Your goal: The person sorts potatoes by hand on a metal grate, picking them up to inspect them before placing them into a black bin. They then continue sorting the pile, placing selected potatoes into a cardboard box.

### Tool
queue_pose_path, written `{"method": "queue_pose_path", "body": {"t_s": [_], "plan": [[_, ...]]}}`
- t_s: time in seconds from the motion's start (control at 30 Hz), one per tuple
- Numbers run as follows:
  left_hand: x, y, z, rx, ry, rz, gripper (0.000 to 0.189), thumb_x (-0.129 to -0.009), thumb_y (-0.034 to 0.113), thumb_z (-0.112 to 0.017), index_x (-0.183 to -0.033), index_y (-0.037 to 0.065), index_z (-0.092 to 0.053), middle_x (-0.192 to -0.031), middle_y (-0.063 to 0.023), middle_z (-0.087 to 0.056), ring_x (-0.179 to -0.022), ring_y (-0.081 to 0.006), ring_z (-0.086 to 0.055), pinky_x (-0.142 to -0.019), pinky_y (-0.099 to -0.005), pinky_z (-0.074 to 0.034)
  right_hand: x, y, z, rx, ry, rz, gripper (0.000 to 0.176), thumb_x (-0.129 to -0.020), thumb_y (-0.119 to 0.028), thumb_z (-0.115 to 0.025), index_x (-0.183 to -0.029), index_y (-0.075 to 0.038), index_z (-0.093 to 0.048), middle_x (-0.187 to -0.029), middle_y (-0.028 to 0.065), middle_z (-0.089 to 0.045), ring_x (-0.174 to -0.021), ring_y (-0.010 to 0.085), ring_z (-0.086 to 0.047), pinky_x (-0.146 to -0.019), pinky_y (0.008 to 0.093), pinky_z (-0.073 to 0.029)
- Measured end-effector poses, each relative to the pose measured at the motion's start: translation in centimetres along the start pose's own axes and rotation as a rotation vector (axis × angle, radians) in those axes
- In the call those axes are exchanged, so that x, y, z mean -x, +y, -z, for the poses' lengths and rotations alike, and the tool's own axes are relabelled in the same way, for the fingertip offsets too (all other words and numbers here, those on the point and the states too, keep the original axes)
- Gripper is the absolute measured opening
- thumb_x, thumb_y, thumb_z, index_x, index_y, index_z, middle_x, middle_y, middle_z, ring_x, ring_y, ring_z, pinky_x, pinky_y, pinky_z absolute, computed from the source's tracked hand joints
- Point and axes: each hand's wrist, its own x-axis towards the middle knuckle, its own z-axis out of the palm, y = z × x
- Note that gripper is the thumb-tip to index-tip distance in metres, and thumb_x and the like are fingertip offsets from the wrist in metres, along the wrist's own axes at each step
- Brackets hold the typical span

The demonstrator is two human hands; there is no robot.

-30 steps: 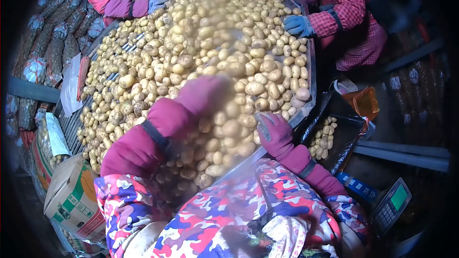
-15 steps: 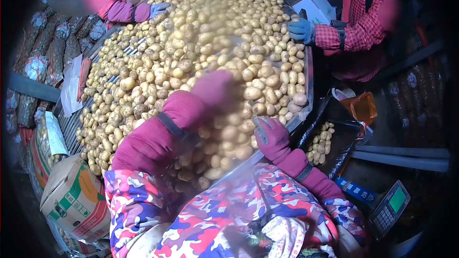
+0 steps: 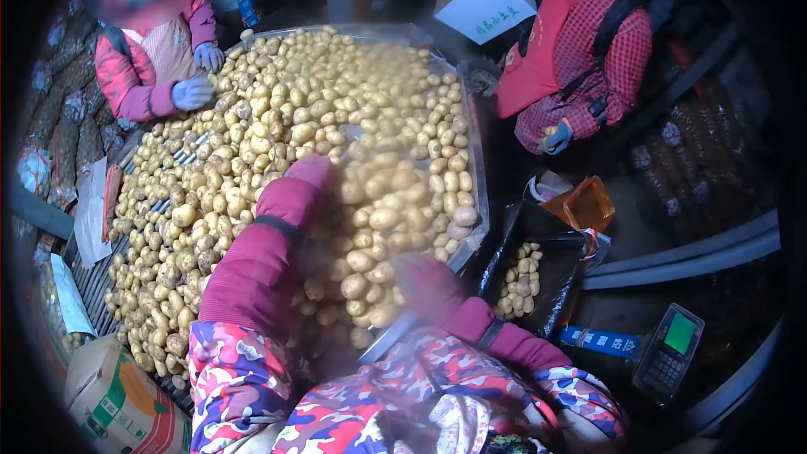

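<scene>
A big heap of yellow potatoes (image 3: 252, 134) covers a table with a clear raised rim (image 3: 482, 176). My left hand (image 3: 309, 175), in a pink glove, reaches onto the middle of the heap; its fingers are blurred and hidden. My right hand (image 3: 424, 286), also gloved in pink, is over the potatoes by the near right edge, smeared by motion. Whether either hand holds a potato does not show. Just right of my right hand, a black-lined box (image 3: 551, 286) holds several small potatoes (image 3: 519, 282).
One person (image 3: 147, 59) stands at the far left edge of the table. Another (image 3: 580, 59) stands at the right with a white box (image 3: 483, 0). A scale display (image 3: 668, 353) is at lower right, a carton (image 3: 126, 399) at lower left.
The view has shifted. My left hand has moved left across the heap, and my right hand has come off the rim onto the potatoes. The right-hand person's lower hand has left the table edge.
</scene>
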Motion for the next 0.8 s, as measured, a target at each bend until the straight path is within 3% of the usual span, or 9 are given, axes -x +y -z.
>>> {"method": "queue_pose_path", "body": {"t_s": [0.13, 0.23, 0.33, 0.43, 0.5, 0.57, 0.67, 0.77, 0.8], "plan": [[0.8, -0.5, -0.4, -0.041, 0.015, -0.071, 0.031, -0.090, 0.026, -0.067, -0.114, 0.010, -0.077, -0.122, -0.0211, -0.071, -0.115, -0.0358, -0.069, -0.098, -0.0458, -0.056, 0.1, 0.1, -0.5, -0.037, 0.108, 0.053, 0.045, -0.089, -0.019, -0.067, -0.132, -0.006, -0.063, -0.119, 0.0174, -0.066, -0.107, 0.0368, -0.064, -0.092, 0.0484, -0.053], [3.2, 1.5, 1.3, -0.010, -0.006, -0.023, 0.033, -0.087, 0.028, -0.071, -0.113, 0.010, -0.077, -0.120, -0.0219, -0.072, -0.115, -0.0361, -0.069, -0.097, -0.0462, -0.056, 0.2, -0.1, -0.4, 0.026, 0.035, 0.005, 0.045, -0.090, -0.020, -0.065, -0.132, -0.005, -0.061, -0.126, 0.0138, -0.066, -0.113, 0.0308, -0.063, -0.099, 0.0431, -0.051], [3.1, 1.9, 2.0, 0.036, -0.110, 0.009, 0.034, -0.082, 0.029, -0.074, -0.110, 0.008, -0.078, -0.113, -0.0220, -0.074, -0.109, -0.0359, -0.072, -0.093, -0.0454, -0.058, 0.1, 0.7, -1.5, 0.033, 0.002, 0.020, 0.042, -0.089, -0.017, -0.067, -0.129, -0.006, -0.064, -0.117, 0.0170, -0.066, -0.104, 0.0365, -0.065, -0.088, 0.0483, -0.054], [5.5, 2.7, 2.4, 0.117, -0.129, 0.040, 0.034, -0.076, 0.028, -0.078, -0.103, 0.008, -0.079, -0.102, -0.0212, -0.076, -0.096, -0.0367, -0.075, -0.085, -0.0449, -0.060, -0.1, 0.7, -1.8, -0.026, 0.158, 0.082, 0.041, -0.088, -0.015, -0.067, -0.128, -0.006, -0.064, -0.115, 0.0165, -0.067, -0.102, 0.0366, -0.065, -0.086, 0.0482, -0.054], [6.8, 4.0, 4.4, 0.072, -0.284, 0.042, 0.027, -0.078, 0.026, -0.075, -0.100, 0.012, -0.081, -0.103, -0.0166, -0.078, -0.098, -0.0340, -0.075, -0.084, -0.0439, -0.060, -0.2, -0.6, -0.6, -0.069, 0.174, 0.043, 0.040, -0.088, -0.013, -0.067, -0.127, -0.005, -0.064, -0.114, 0.0164, -0.067, -0.101, 0.0369, -0.065, -0.086, 0.0481, -0.055], [6.9, 3.0, 3.1, 0.096, -0.265, -0.119, 0.026, -0.080, 0.028, -0.074, -0.101, 0.013, -0.081, -0.099, -0.0132, -0.078, -0.096, -0.0316, -0.076, -0.083, -0.0421, -0.060, -0.6, -0.6, -0.3, -0.078, 0.264, 0.041, 0.036, -0.087, -0.016, -0.069, -0.123, -0.011, -0.071, -0.110, 0.0128, -0.070, -0.091, 0.0358, -0.066, -0.078, 0.0465, -0.056], [6.7, 2.0, 0.6, 0.086, -0.225, -0.096, 0.046, -0.080, 0.030, -0.077, -0.123, 0.015, -0.071, -0.104, -0.0197, -0.075, -0.097, -0.0373, -0.073, -0.085, -0.0459, -0.058, -0.5, -0.5, -0.6, -0.032, 0.226, 0.009, 0.037, -0.087, -0.015, -0.070, -0.124, -0.011, -0.071, -0.111, 0.0127, -0.070, -0.092, 0.0358, -0.066, -0.079, 0.0461, -0.056], [9.5, 2.9, 3.6, 0.006, -0.251, -0.207, 0.040, -0.084, 0.027, -0.075, -0.120, 0.012, -0.071, -0.101, -0.0191, -0.075, -0.091, -0.0349, -0.074, -0.084, -0.0439, -0.058, -0.3, -0.2, -1.1, -0.044, 0.260, 0.025, 0.039, -0.086, -0.014, -0.071, -0.125, -0.011, -0.071, -0.111, 0.0130, -0.070, -0.092, 0.0362, -0.066, -0.079, 0.0465, -0.056], [9.9, 2.9, 3.8, 0.129, -0.341, -0.091, 0.039, -0.084, 0.027, -0.075, -0.119, 0.011, -0.071, -0.100, -0.0182, -0.075, -0.090, -0.0332, -0.073, -0.083, -0.0431, -0.058, -0.3, -0.1, -1.3, -0.049, 0.266, 0.025, 0.040, -0.086, -0.014, -0.071, -0.125, -0.011, -0.071, -0.111, 0.0131, -0.070, -0.093, 0.0363, -0.066, -0.080, 0.0466, -0.056]]}}
